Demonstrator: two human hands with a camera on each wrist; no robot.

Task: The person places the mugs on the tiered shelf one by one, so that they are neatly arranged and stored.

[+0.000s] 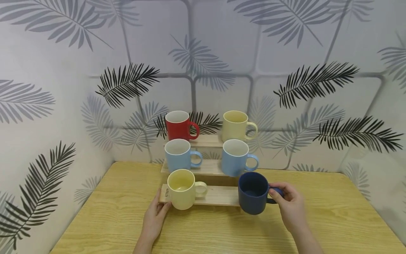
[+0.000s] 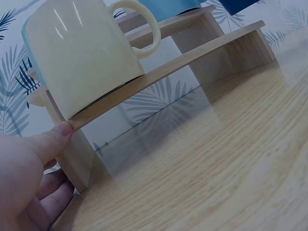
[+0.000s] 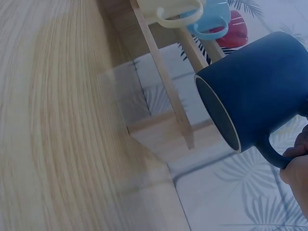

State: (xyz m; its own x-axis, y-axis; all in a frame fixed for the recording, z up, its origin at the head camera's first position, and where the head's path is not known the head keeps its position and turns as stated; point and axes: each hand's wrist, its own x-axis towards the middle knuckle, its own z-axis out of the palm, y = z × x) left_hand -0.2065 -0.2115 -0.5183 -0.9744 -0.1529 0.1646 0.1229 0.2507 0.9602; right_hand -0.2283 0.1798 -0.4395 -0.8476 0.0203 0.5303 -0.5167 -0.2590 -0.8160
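A dark blue mug (image 1: 252,195) is held by its handle in my right hand (image 1: 290,204). It hangs upright at the right end of the lowest step; in the right wrist view a gap shows between the mug's base (image 3: 217,114) and the wooden stepped rack (image 3: 166,79). My left hand (image 1: 154,217) grips the rack's lower left end, thumb on the front edge and fingers by the side panel (image 2: 79,159). Right beside that thumb, a cream mug (image 1: 182,194) stands on the lowest step.
Two light blue mugs, left (image 1: 178,155) and right (image 1: 235,158), stand on the middle step. On the top step are a red mug (image 1: 177,127) and another cream mug (image 1: 234,127). The rack stands on a wood-grain table (image 1: 203,233) before a leaf-patterned wall (image 1: 222,53).
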